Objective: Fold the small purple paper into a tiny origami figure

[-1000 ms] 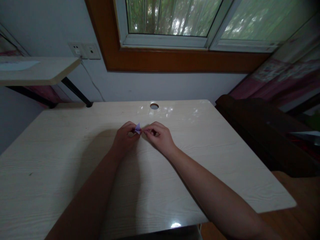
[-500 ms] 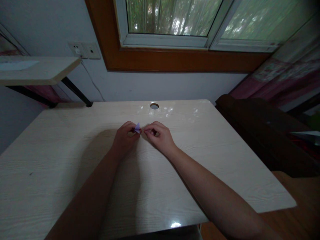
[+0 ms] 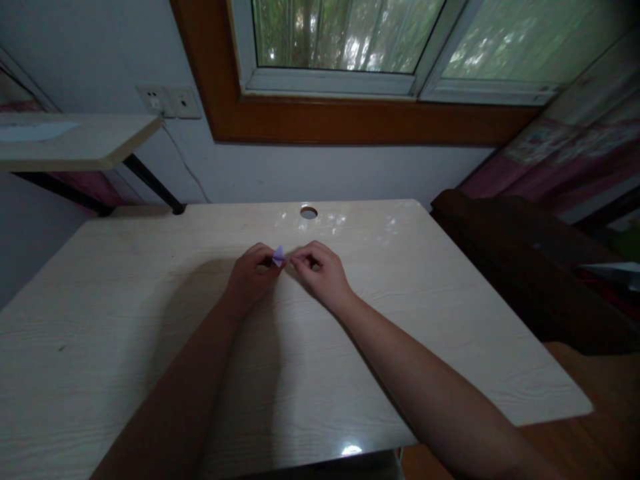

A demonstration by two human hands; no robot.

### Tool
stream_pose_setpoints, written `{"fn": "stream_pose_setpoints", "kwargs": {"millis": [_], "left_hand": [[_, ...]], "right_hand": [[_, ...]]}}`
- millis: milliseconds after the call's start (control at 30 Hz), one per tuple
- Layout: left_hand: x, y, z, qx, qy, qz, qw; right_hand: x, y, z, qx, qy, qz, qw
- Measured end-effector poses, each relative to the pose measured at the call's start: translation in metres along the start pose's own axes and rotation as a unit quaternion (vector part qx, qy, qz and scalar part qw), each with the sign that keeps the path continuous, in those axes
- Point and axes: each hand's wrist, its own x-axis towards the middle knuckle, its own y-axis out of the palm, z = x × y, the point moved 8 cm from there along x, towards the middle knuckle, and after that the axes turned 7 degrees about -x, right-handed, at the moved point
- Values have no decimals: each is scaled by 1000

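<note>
Your forearms run up from the bottom edge over the pale wooden counter (image 3: 125, 300). Mid-frame, your left hand (image 3: 250, 277) has its fingers closed narrow on a small purple paper piece (image 3: 278, 255), held just above the counter. Your right hand (image 3: 323, 273) sits just beside it, fingers pinched narrow; whether they touch the paper is too small to tell. Beyond, a cable hole (image 3: 309, 212) marks the far edge. A shelf (image 3: 75, 140) and wall socket (image 3: 170, 101) lie upper left, with a window (image 3: 340, 40) on top.
</note>
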Motion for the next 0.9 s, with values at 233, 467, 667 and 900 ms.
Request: {"fn": "stream_pose_setpoints", "kwargs": {"millis": [233,467,667,900], "left_hand": [[-4,-1,21,-55,-114,-17,992],[-6,2,22,-83,-144,5,986],[-5,9,17,-54,-132,53,988],[-5,14,15,2,-101,99,990]], "right_hand": [[1,-3,-21,39,76,-27,996],[-1,10,-27,113,109,22,987],[0,18,-24,214,99,49,971],[-2,14,-21,195,101,28,975]]}}
